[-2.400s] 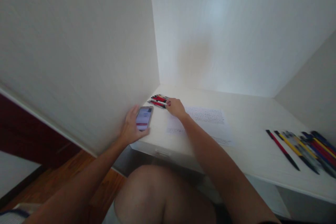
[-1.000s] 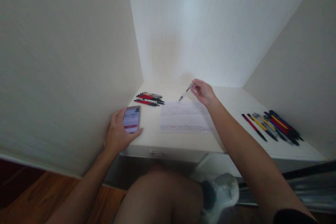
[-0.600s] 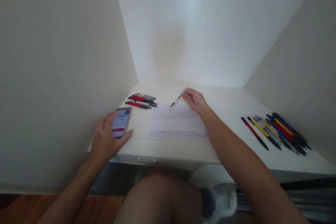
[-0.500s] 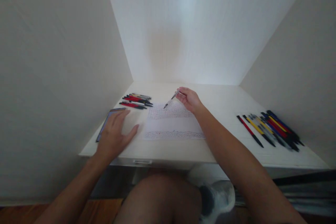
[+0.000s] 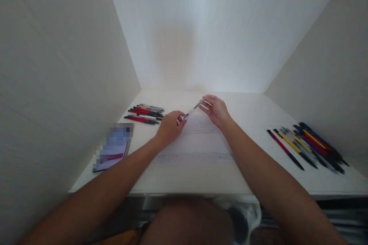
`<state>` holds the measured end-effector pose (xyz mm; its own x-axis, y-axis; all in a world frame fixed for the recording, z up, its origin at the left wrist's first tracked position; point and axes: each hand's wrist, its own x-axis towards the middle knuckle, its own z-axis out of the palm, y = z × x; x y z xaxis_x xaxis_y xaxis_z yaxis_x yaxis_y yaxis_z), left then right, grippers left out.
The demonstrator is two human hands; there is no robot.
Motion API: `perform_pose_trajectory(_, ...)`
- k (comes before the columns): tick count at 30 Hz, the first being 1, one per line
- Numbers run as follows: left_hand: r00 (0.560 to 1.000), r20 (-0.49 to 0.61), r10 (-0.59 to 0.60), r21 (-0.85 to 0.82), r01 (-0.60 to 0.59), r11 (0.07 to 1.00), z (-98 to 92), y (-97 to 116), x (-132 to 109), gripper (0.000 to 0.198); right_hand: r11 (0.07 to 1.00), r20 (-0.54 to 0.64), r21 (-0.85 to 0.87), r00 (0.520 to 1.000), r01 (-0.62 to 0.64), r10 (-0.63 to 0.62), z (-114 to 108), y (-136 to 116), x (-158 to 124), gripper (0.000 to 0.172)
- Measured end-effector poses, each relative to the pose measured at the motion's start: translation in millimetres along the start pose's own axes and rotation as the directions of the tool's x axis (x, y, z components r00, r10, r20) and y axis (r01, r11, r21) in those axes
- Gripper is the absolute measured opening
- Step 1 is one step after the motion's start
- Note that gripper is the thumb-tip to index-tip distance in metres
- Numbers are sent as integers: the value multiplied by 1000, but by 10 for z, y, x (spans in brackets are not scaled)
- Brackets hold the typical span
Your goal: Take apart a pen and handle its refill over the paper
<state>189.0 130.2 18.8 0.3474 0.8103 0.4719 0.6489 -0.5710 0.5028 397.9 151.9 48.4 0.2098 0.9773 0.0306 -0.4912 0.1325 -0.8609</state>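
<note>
Above the far part of a written sheet of paper [image 5: 201, 144], a slim light-coloured pen [image 5: 195, 108] is held aslant between my two hands. My right hand [image 5: 217, 111] grips its upper end between thumb and fingertips. At the lower, dark-tipped end, my left hand [image 5: 169, 127] pinches with thumb and forefinger. The paper carries dense lines of small handwriting across its top and a band lower down, with a blank strip between. Part of the sheet is hidden by my forearms.
Red, black and pale pens [image 5: 144, 114] lie in a bunch on the left of the white desk [image 5: 198, 182]. A lit phone [image 5: 117, 145] rests near the left wall. Several coloured pens [image 5: 312, 143] are spread along the right side. White panels enclose the desk.
My left hand has moved from over the phone, rightward to the pen's tip, and closed on it. The phone is now uncovered. My right hand still holds the pen.
</note>
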Motion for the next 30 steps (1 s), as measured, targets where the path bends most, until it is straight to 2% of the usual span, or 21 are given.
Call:
perform_pose_trajectory(3,1000,18,4,-48,-3,999,63,49,-67,20,999,-12,-53,1000,-8,7,13,-9,1,21)
perform_pose_trajectory(6,999,32,11,-170,-6,985,96,132,-84,35,994,-30,-104,999,-21,18,24,-36,-8,24)
perform_pose_trajectory(8,997,58,49,-264,-32,964,111,164,-80,45,991,-50,-134,999,-26,20,25,-55,-14,24)
perform_pose_trajectory(11,981,126,145,-333,-96,938,140,161,-81,49,981,-43,-188,998,-44,36,24,-66,-22,22)
perform_pose_trajectory(15,952,191,239,-328,-168,930,185,136,-98,56,967,20,-246,997,-69,76,50,-47,-50,24)
perform_pose_trajectory(20,937,222,271,-291,-202,935,196,180,-114,59,955,80,-283,991,-83,110,83,-13,-86,25)
perform_pose_trajectory(27,937,217,276,-305,-203,930,284,240,-112,58,948,31,-308,995,-78,92,19,46,-74,18)
perform_pose_trajectory(30,939,211,272,-307,-200,930,311,243,-115,56,944,51,-325,996,-59,79,-20,55,-66,18)
